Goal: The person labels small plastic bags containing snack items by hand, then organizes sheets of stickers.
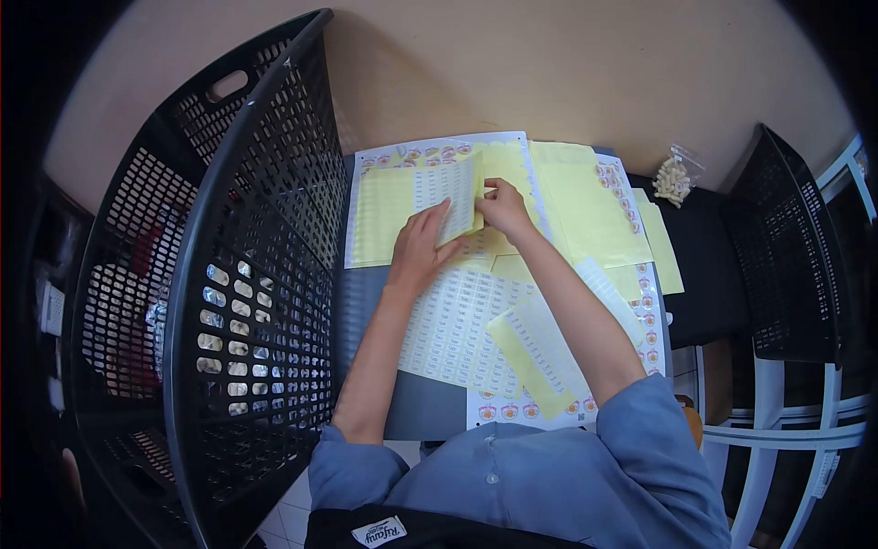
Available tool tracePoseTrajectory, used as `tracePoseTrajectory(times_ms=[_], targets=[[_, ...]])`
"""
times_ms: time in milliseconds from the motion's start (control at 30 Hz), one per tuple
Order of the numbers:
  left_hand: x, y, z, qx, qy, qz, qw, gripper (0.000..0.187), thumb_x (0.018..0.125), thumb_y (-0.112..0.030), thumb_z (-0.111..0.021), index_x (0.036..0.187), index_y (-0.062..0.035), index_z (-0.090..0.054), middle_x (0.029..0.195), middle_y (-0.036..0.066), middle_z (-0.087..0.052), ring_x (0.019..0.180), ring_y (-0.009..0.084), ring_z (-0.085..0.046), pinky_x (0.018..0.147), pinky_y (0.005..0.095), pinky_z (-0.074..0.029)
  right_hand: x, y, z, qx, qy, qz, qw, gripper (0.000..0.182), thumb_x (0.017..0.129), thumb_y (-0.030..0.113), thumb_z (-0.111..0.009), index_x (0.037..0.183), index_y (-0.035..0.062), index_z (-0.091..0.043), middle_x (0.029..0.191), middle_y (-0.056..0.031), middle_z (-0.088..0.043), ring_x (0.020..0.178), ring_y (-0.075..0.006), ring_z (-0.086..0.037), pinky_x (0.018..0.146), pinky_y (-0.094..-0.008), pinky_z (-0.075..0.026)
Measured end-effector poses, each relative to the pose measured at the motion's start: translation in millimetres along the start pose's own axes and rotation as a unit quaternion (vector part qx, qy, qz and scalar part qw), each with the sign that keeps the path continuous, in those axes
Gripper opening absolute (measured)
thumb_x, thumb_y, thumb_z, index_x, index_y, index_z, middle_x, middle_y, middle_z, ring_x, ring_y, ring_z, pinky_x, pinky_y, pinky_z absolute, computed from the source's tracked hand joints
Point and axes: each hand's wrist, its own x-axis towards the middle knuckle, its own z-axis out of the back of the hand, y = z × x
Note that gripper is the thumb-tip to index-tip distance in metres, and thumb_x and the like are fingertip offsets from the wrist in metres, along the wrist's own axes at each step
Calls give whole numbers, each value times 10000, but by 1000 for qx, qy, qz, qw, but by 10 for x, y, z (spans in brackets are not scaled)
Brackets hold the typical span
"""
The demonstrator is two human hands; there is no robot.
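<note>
A folded sticker sheet (445, 188), white with rows of small printed labels and yellow backing, stands tilted up above the desk. My left hand (422, 245) grips its lower part, the fingers stretched along the printed face and the thumb near the bottom edge. At the sheet's right edge, my right hand (506, 210) is closed in a pinch; its fingertips partly cover what they hold. Below my hands lies a larger sheet of printed labels (457, 320). Under my right forearm rests a label strip with a yellow border (540, 352).
Dark perforated plastic crates (265, 229) rise close along the left. Yellow sheets (585, 210) and sheets with round printed stickers (649, 311) cover much of the grey desk (412, 407). A bag of small pale pieces (675, 178) and another crate (791, 247) are at right.
</note>
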Motion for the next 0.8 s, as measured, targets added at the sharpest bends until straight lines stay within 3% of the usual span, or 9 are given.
tracePoseTrajectory(times_ms=[67,200,233,267,367,500,600,700,800], targets=[[9,-10,-1,33,-4,-13,999,415,765,-9,-474,1176,-35,-424,1113,152,-476,1028,299,-456,867,355,-390,60,-6,-9,295,98,-31,950,561,709,252,-652,1146,-18,-429,893,-127,-570,836,-177,-574,692,-309,-475],[48,136,-59,-46,-31,33,998,362,795,-29,-447,1156,-12,-436,1083,171,-492,996,318,-475,849,364,-395,-92,170,149,372,151,-69,913,587,702,319,-658,1126,-28,-446,973,-173,-547,807,-230,-590,694,-325,-472],[55,162,-56,-80,-66,66,992,340,809,-32,-426,1147,7,-436,1064,183,-498,985,326,-480,840,363,-396,-156,133,96,71,63,-22,995,612,678,353,-672,1110,-22,-455,965,-170,-546,843,-244,-577,715,-339,-458],[64,184,-52,-113,-102,97,984,322,823,-35,-405,1137,25,-437,1045,194,-505,974,334,-486,832,363,-398,-211,102,56,-238,-33,28,970,637,654,387,-685,1095,-17,-464,957,-168,-546,878,-258,-563,737,-353,-444],[64,143,8,-132,-117,113,978,304,832,-26,-374,1120,54,-430,1057,208,-489,983,348,-476,835,366,-392,-307,2,0,-371,-18,61,926,746,630,439,-679,1176,5,-413,1026,-146,-522,884,-255,-561,756,-349,-446],[38,112,52,-107,-180,69,975,295,839,-30,-354,1109,68,-423,1067,219,-472,1002,347,-462,854,380,-372,-222,16,-12,-214,33,-62,974,793,556,324,-760,1190,11,-403,1071,-119,-503,978,-239,-515,805,-313,-428],[41,111,94,-102,-257,44,960,345,790,20,-365,1130,56,-412,1119,219,-438,1057,348,-420,908,397,-331,-172,-66,-20,-182,-2,-32,983,599,539,253,-773,1009,22,-481,1014,-144,-497,941,-281,-521,773,-349,-452],[25,91,124,-59,-259,-17,964,473,705,82,-382,1175,31,-391,1170,196,-413,1113,341,-374,954,401,-288,-252,-26,-40,-242,-77,1,967,602,540,221,-769,1022,21,-469,1036,-157,-489,949,-289,-524,785,-346,-453],[15,40,13,6,-96,-89,991,627,622,137,-371,1230,-15,-357,1215,158,-392,1144,321,-352,982,388,-272,-227,72,4,-227,-47,-48,972,648,526,189,-770,1062,10,-453,1052,-160,-479,940,-293,-528,783,-341,-458]])
